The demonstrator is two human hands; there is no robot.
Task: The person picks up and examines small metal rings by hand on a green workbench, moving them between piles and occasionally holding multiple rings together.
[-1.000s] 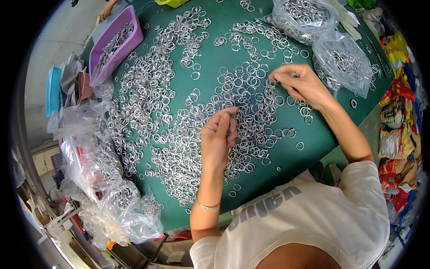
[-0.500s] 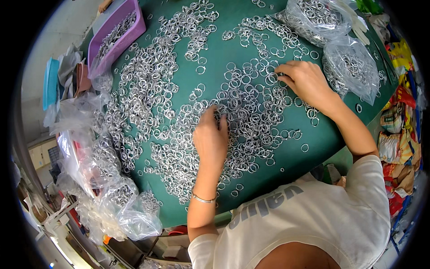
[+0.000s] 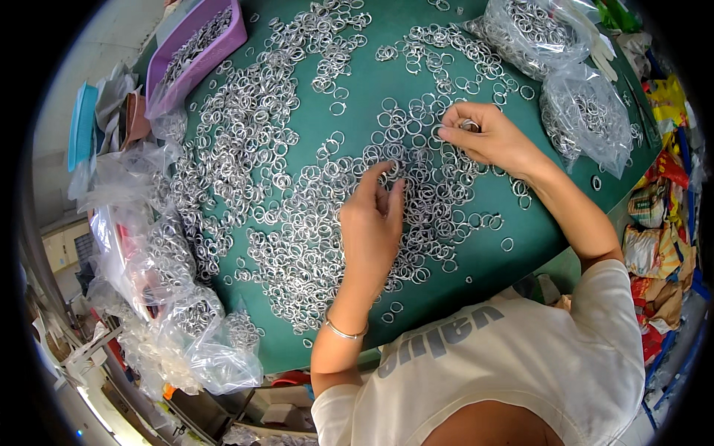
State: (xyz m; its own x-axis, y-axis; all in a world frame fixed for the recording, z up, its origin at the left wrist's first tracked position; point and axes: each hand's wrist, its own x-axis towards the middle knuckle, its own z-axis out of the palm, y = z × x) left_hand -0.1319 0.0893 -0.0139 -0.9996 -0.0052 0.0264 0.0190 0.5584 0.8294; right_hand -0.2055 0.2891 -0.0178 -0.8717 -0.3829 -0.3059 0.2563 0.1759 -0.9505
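Observation:
Silver-coloured metal rings (image 3: pixel 312 245) lie in a dense heap across the middle of the green table. Over the heap's middle is my left hand (image 3: pixel 370 223), its thumb and forefinger apart and its fingertips down among the rings. Farther right, at the upper right edge of the same heap, my right hand (image 3: pixel 491 140) is curled with thumb and forefinger together. A ring (image 3: pixel 470 125) shows inside its bent fingers. Whether its fingertips also pinch another ring is too small to tell.
Another spread of rings (image 3: pixel 253 126) covers the table's left side. A purple basket (image 3: pixel 236 30) of small metal pieces stands at the far left. Clear bags (image 3: pixel 587 111) of rings sit at the right, more plastic bags (image 3: pixel 223 364) at the left edge. The green tabletop (image 3: pixel 476 253) ends near my shirt.
My left hand has moved right over the heap, its thumb and forefinger now more plainly apart. My right hand has shifted slightly left, and a ring now shows within its curled fingers.

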